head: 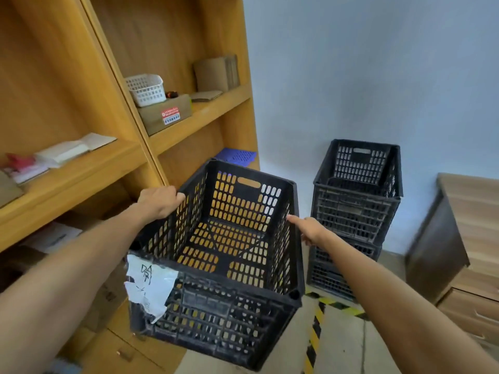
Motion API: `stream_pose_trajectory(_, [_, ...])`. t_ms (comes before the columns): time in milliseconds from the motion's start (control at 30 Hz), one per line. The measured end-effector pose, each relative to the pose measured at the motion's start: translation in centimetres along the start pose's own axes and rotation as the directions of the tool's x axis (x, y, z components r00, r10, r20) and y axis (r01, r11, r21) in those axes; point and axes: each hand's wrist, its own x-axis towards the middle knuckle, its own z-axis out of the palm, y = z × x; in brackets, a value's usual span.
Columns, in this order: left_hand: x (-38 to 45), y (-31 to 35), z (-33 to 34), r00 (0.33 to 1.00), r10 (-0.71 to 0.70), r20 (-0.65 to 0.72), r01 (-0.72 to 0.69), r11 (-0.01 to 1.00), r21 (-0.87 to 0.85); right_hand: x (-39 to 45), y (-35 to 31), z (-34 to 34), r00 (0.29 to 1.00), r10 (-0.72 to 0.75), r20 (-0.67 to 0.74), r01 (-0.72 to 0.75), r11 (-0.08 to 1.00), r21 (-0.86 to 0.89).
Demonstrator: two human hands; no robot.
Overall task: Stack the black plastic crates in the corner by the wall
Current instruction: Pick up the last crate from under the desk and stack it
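Observation:
An empty black plastic crate [224, 268] hangs in the air in front of me, a torn white paper label stuck to its near left corner. My left hand [159, 201] grips its left rim, fingers curled over the edge. My right hand [310, 229] is on the crate's right side; its thumb lies along the rim and the fingers are hidden behind the wall. A stack of black crates [356, 206] stands on the floor against the white wall, to the right of the held crate.
A tall wooden shelving unit [129, 152] fills the left, holding a white basket [145, 89], a cardboard box, papers and a blue basket [237, 156]. A dark wood drawer cabinet [459, 238] stands at right. Yellow-black hazard tape [316, 327] runs along the floor.

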Motion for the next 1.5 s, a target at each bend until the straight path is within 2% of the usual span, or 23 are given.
stream_pose_trajectory(200, [6.5, 1.4, -7.7, 0.989, 0.023, -0.148, -0.022, 1.0, 0.006, 2.6, -5.7, -6.6, 0.997, -0.07, -0.019, 0.072, 0.988, 0.139])
stream_pose_trajectory(367, [12.5, 3.6, -13.8, 0.97, 0.044, -0.237, -0.035, 0.999, 0.041, 4.9, -10.1, -12.9, 0.984, -0.134, -0.122, 0.154, 0.973, 0.174])
stream_pose_trajectory(467, [17.1, 5.3, -16.4, 0.955, 0.105, -0.278, -0.105, 0.994, 0.016, 6.3, -12.8, -17.4, 0.966, -0.168, -0.197, 0.211, 0.953, 0.219])
stream_pose_trajectory(600, [23.1, 9.9, -18.5, 0.962, 0.12, -0.247, -0.127, 0.992, -0.012, 10.5, -14.6, -23.4, 0.92, -0.155, -0.359, 0.224, 0.961, 0.16])
stream_pose_trajectory(767, [31.9, 16.8, -19.3, 0.932, 0.223, -0.284, -0.26, 0.961, -0.099, 15.7, -14.2, -30.1, 0.857, -0.024, -0.514, 0.139, 0.973, 0.185])
stream_pose_trajectory(833, [35.2, 19.5, -19.6, 0.899, 0.304, -0.315, -0.337, 0.94, -0.057, 16.8, -13.7, -32.2, 0.833, 0.012, -0.553, 0.096, 0.981, 0.166])
stream_pose_trajectory(1000, [42.1, 27.1, -18.3, 0.863, 0.445, -0.238, -0.457, 0.89, 0.007, 19.9, -10.8, -36.9, 0.764, 0.086, -0.64, 0.005, 0.99, 0.139])
stream_pose_trajectory(1167, [47.1, 34.0, -17.7, 0.853, 0.47, -0.226, -0.49, 0.871, -0.038, 22.9, -8.0, -41.0, 0.733, 0.141, -0.665, -0.001, 0.978, 0.206])
stream_pose_trajectory(1267, [49.3, 37.7, -17.5, 0.836, 0.496, -0.236, -0.517, 0.855, -0.036, 25.2, -6.5, -43.5, 0.698, 0.123, -0.706, -0.061, 0.992, 0.113])
stream_pose_trajectory(1500, [52.7, 44.4, -16.3, 0.882, 0.409, -0.236, -0.438, 0.895, -0.086, 30.9, -4.3, -50.3, 0.679, 0.069, -0.731, -0.124, 0.992, -0.021])
